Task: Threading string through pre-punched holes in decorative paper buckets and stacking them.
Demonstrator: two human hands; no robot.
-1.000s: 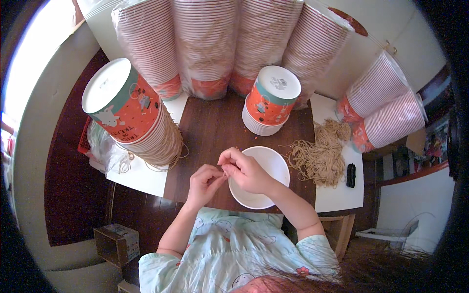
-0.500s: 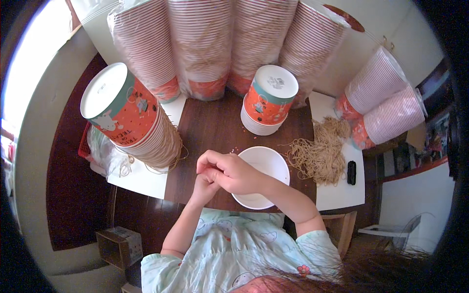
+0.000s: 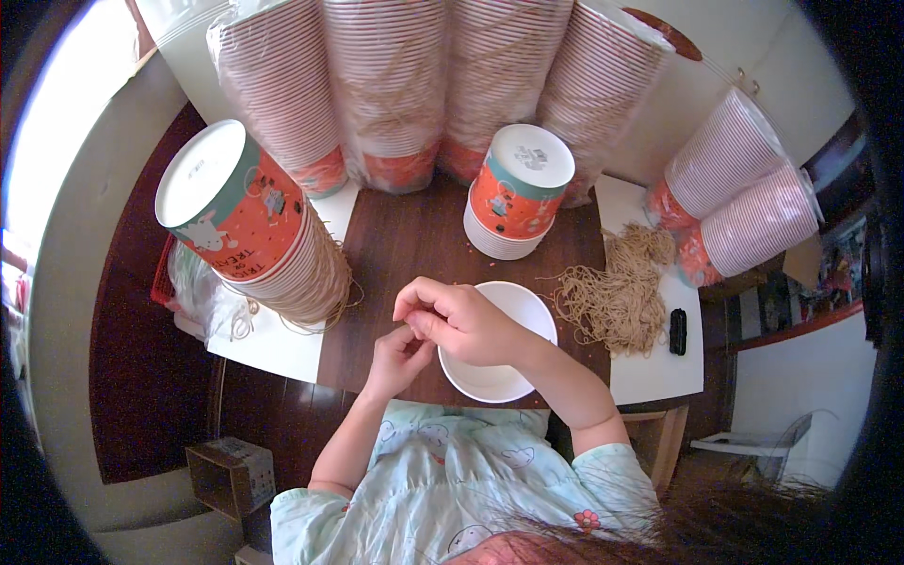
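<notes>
Your right hand is curled, fingertips pinched together against your left hand, whose fingers are also closed; what they pinch is too small to tell. Both hover beside the white bowl on the dark table, rubber bands nearby.

White round lid lying flat at the table's near edge, partly covered by a hand; pile of tan rubber bands (loose, tangled) just right of it.
</notes>
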